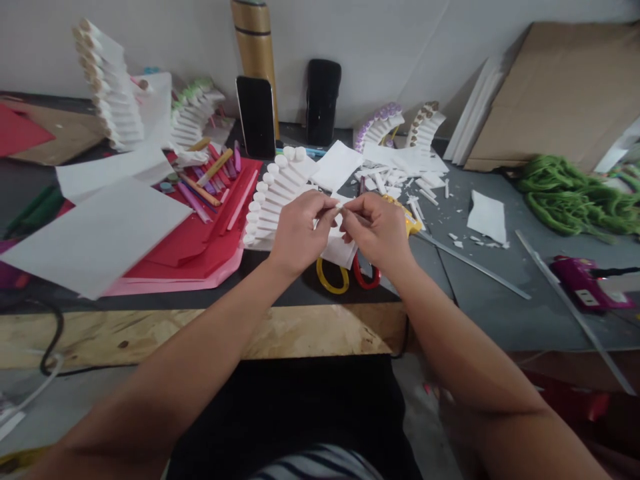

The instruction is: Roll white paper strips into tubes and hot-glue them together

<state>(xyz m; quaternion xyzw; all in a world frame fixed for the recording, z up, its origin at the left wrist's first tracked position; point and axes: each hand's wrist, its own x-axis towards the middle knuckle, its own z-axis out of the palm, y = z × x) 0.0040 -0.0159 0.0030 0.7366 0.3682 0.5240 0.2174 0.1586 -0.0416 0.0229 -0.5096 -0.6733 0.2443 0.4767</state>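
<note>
My left hand [299, 230] and my right hand [376, 230] meet above the dark table, both pinched on one small piece of white paper [338, 208] that they appear to roll between the fingertips. More of this white paper [339, 251] hangs below the hands. Just left of my left hand lies a fan-shaped row of rolled white paper tubes [270, 193]. Under my hands lie scissors with a yellow loop [331, 279] and a red loop [365, 277].
White sheets [100, 233] rest on red and pink paper [200, 247] at left, with coloured pens [210, 177]. Two phones [256, 117] stand against the wall by a gold cylinder [255, 40]. Green yarn [570, 193], cardboard [560, 93], a purple glue gun [585, 280] and paper scraps [425, 190] lie at right.
</note>
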